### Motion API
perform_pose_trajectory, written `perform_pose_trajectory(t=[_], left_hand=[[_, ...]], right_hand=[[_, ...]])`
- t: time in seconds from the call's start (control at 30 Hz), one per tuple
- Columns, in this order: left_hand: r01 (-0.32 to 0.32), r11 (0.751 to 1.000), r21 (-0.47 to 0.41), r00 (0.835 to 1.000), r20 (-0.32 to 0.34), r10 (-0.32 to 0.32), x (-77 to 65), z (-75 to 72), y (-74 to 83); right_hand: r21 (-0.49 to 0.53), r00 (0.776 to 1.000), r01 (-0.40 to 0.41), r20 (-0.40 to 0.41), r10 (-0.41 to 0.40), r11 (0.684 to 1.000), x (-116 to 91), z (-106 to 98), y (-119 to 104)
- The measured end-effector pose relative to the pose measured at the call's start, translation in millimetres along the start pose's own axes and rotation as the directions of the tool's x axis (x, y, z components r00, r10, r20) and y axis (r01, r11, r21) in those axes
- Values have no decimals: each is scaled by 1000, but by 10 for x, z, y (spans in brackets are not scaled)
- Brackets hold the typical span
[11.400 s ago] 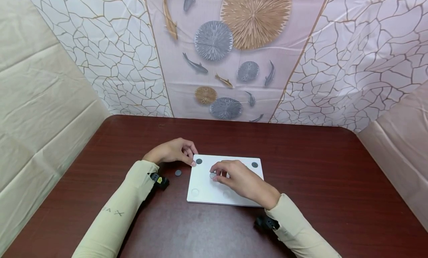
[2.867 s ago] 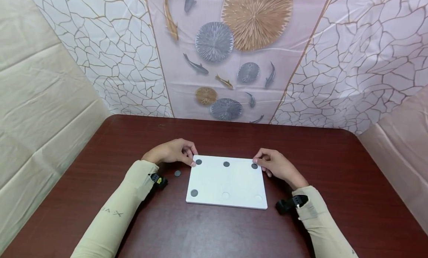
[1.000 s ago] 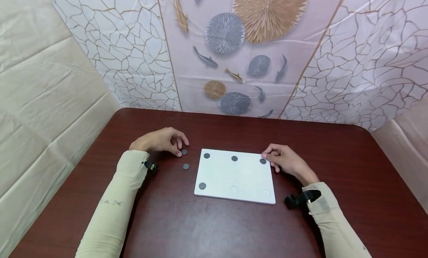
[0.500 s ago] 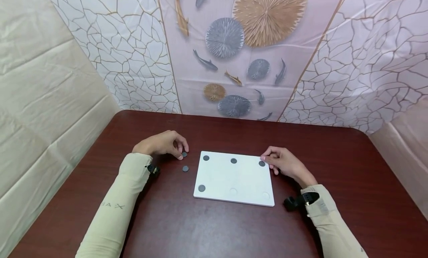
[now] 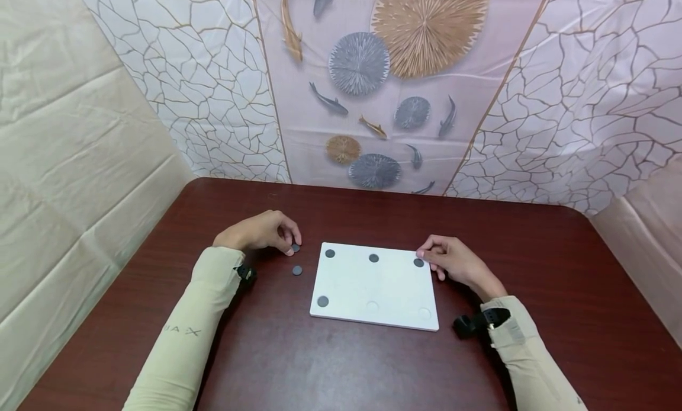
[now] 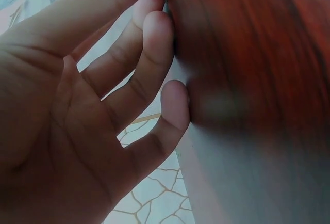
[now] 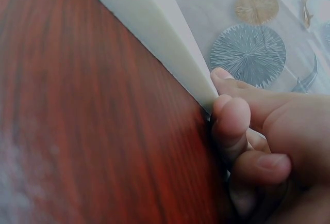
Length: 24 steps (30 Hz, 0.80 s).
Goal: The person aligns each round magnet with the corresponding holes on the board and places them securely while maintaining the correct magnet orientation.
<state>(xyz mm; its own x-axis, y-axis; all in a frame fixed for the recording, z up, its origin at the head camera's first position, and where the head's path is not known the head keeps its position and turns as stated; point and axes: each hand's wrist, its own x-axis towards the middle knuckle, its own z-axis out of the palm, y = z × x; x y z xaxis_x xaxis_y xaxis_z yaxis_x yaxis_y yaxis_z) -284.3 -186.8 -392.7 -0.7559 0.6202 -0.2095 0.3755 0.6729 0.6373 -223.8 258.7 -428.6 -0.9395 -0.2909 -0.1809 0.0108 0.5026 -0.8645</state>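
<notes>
A thin white rectangular board point(image 5: 373, 286) lies on the table. Dark grey discs sit in its three far recesses and the near left one point(image 5: 322, 301). The near middle recess point(image 5: 372, 306) and near right recess point(image 5: 424, 313) hold no disc. Left of the board, my left hand point(image 5: 261, 230) pinches a small grey disc point(image 5: 296, 248) at the tabletop between thumb and index finger. The left wrist view shows the other fingers loosely bent, the disc hidden. My right hand point(image 5: 453, 259) grips the board's far right corner, thumb on top; its fingers point(image 7: 232, 118) press the side.
A second loose grey disc point(image 5: 297, 270) lies on the dark red wooden table point(image 5: 298, 363), between the left hand and the board. Patterned cloth point(image 5: 373, 103) hangs along the table's far edge. Each wrist wears a black camera strap.
Since the earliest frame, discs have entered the far middle and near left recesses. My right hand moved to the board's corner. My left hand left the board and closed on a loose disc.
</notes>
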Motion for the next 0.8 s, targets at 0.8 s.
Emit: perform_pose_trajectory(t=[0.8], left_hand=[[0, 998, 69, 1000, 20, -1, -10, 38, 58]], right_hand=[[-35, 1000, -4, 17, 5, 999, -11, -28, 14]])
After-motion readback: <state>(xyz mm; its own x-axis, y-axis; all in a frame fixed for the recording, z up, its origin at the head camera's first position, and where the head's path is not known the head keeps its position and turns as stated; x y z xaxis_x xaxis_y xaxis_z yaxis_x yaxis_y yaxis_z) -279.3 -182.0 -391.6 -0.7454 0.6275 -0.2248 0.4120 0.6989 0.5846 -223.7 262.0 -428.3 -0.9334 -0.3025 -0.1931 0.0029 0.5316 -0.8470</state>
